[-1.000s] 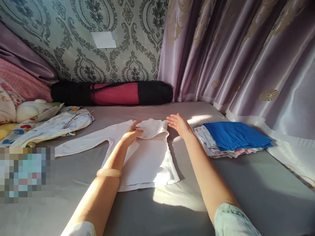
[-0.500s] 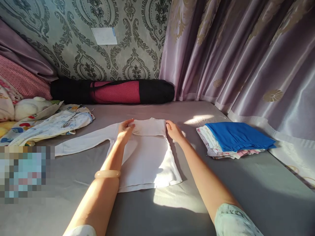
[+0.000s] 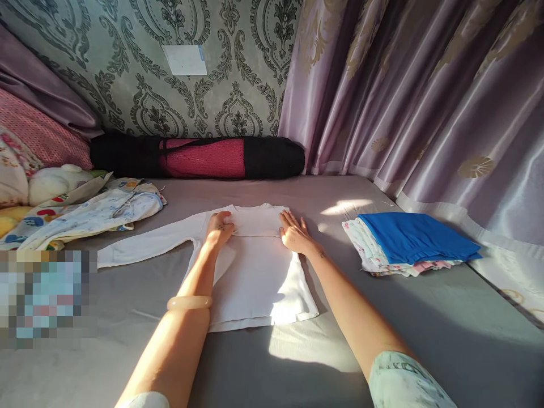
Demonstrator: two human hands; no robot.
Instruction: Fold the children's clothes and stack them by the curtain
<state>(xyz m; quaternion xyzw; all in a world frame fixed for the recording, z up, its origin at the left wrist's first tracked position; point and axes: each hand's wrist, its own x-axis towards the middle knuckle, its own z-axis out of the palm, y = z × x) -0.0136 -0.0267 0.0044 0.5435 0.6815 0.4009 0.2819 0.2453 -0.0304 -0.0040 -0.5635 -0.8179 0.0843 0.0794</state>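
A white long-sleeved shirt (image 3: pixel 250 277) lies flat on the grey bed sheet. Its left-hand sleeve (image 3: pixel 148 243) stretches out to the side, while the other is folded straight across the chest below the collar. My left hand (image 3: pixel 219 228), a pale bangle on its forearm, has its fingers curled in on the shirt near the end of the folded sleeve; the fingertips are partly hidden. Flat on the shirt's right shoulder, where the sleeve folds over, rests my right hand (image 3: pixel 295 231), fingers spread.
Right of the shirt is a stack of folded clothes (image 3: pixel 419 241), blue on top. Loose patterned clothes (image 3: pixel 114 207) and a white plush toy (image 3: pixel 59 181) lie at the left. A black and red roll (image 3: pixel 204 158) lies along the wall, beside purple curtains (image 3: pixel 361 102).
My right hand has shifted left from the shirt's edge onto the shoulder, its fingers now spread flat. My left hand stays near the sleeve's end. The view has shifted slightly.
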